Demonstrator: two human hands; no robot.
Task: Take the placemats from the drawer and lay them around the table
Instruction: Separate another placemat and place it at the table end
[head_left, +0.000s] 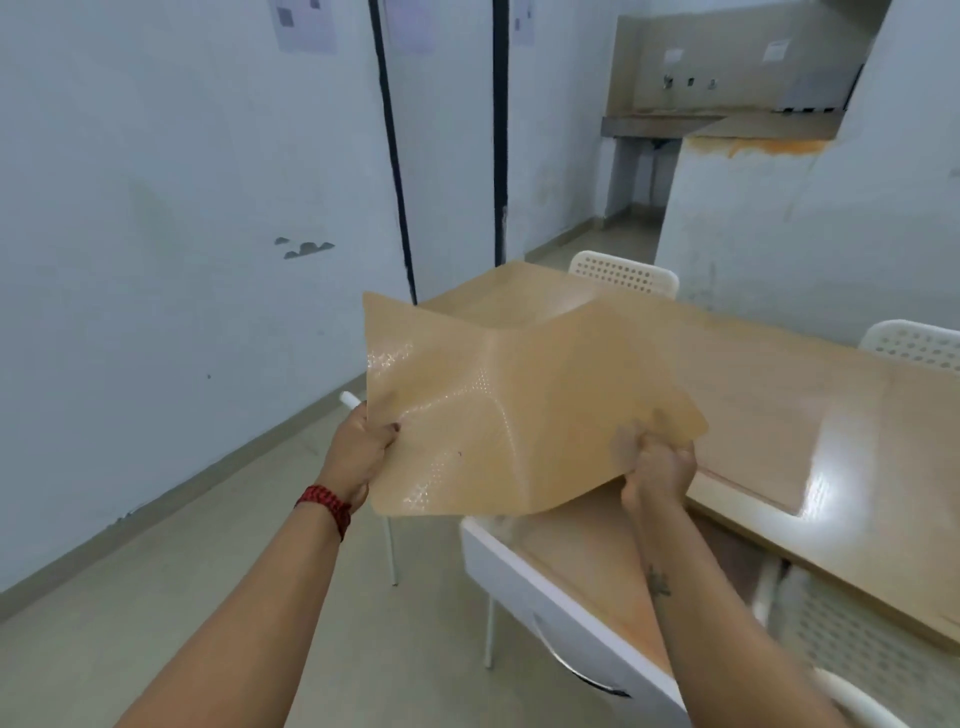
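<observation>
Placemat: a tan, flexible placemat (519, 410) is up in the air in front of the person, buckled into a ridge down its middle, with a dotted texture catching the light.
Where it hangs: above the open drawer and the near end of the tabletop — touching neither.
Left hand: the left hand (363, 441) pinches the placemat's left edge, thumb on top, fingers underneath; grip closed tight on the sheet.
Right hand: the right hand (657, 467) clutches the placemat's lower right corner, fingers bunched into the material — grip closed on it too.
Wrist: a red braided band (324, 504) sits on the left wrist.
Forearm: a small dark mark (658, 582) shows on the right forearm.
Drawer: a white drawer (550, 608) stands pulled open below the hands, with a curved dark handle on its front; inside lies a tan surface, and I cannot tell whether it is more mats or the drawer's floor.
Tabletop: the light wood tabletop (779, 415) runs off to the right, glossy, with bright glare near its front edge.
Chairs: 2 white perforated chairs on the far side, one (623, 273) at the far end, another (914, 343) at the right edge; a third white chair (872, 660) is tucked in on the near side, lower right.
Room: pale walls, a dark vertical strip (392, 171) on the wall behind, and a counter (670, 122) in the far background.
</observation>
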